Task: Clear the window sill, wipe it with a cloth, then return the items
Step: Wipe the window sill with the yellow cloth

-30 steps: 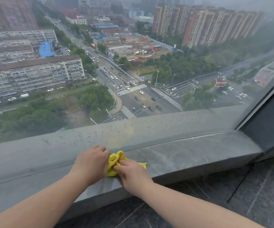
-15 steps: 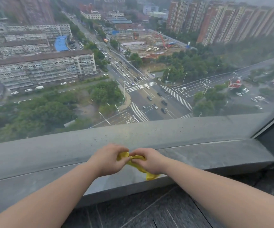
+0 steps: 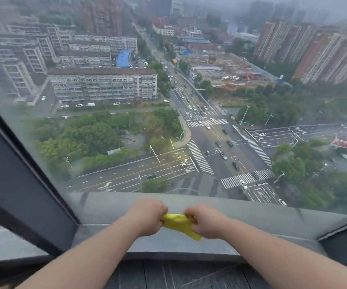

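The yellow cloth point(image 3: 179, 224) is bunched into a short, thick strip stretched between the two hands, its long axis running left to right, roughly along the line of the window sill point(image 3: 272, 221). The strip sits a little higher at its left end; on the right a loose corner droops down and to the right, ending in a point below the right hand point(image 3: 207, 222). The fabric is bright lemon yellow, soft and creased, with rounded folds along the top edge and a flatter flap hanging beneath.

The left hand point(image 3: 147, 217) is curled into a fist around the left end of the cloth, knuckles up; the right hand is clenched the same way on the other end, fingers wrapped tight over the fabric. The hands are close but not touching — only a short span of cloth shows between them. Whether the hanging corner touches the sill I cannot tell.

The cloth is held over the middle of the grey stone sill, just in front of the window glass point(image 3: 126, 142). A dark window frame point(image 3: 22, 184) slants in on the left, another frame bar point(image 3: 341, 232) cuts across the right corner — and a dark floor point(image 3: 178, 274) lies below the sill's front edge.
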Motion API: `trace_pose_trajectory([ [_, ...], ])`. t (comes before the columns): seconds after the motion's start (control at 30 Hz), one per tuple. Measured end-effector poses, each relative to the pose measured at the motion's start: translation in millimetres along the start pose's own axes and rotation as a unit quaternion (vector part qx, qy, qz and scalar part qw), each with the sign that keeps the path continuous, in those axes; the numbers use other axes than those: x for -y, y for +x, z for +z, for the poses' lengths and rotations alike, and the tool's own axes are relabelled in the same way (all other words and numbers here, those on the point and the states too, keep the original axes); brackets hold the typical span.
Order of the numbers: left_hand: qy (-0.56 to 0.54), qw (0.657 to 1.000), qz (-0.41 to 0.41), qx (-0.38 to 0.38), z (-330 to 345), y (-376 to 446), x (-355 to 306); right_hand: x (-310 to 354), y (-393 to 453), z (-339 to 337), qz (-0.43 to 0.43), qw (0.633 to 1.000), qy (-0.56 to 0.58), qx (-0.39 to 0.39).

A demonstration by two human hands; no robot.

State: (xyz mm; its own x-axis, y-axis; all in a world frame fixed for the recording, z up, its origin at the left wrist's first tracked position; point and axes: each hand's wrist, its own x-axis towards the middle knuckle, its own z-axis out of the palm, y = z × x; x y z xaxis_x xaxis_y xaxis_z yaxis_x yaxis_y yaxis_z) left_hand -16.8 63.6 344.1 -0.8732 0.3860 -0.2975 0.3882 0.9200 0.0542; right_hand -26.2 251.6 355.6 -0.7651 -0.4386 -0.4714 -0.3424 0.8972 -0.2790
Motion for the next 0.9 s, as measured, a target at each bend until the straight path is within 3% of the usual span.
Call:
trace_pose_trajectory([
  [0.37,0.017,0.996,-0.074,-0.053,-204,-227,90,234,-107,-173,-0.090,0.993,-0.041,-0.069],
  [0.5,-0.004,0.982,-0.166,-0.084,-242,-299,91,290,-127,-199,-0.159,0.981,-0.069,-0.082],
  [0.7,-0.163,0.911,-0.343,-0.159,-242,-450,56,388,-192,-195,-0.289,0.955,-0.007,-0.068],
  [0.9,-0.199,0.826,-0.495,-0.179,-224,-621,2,503,-283,-148,-0.409,0.911,-0.042,0.025],
])
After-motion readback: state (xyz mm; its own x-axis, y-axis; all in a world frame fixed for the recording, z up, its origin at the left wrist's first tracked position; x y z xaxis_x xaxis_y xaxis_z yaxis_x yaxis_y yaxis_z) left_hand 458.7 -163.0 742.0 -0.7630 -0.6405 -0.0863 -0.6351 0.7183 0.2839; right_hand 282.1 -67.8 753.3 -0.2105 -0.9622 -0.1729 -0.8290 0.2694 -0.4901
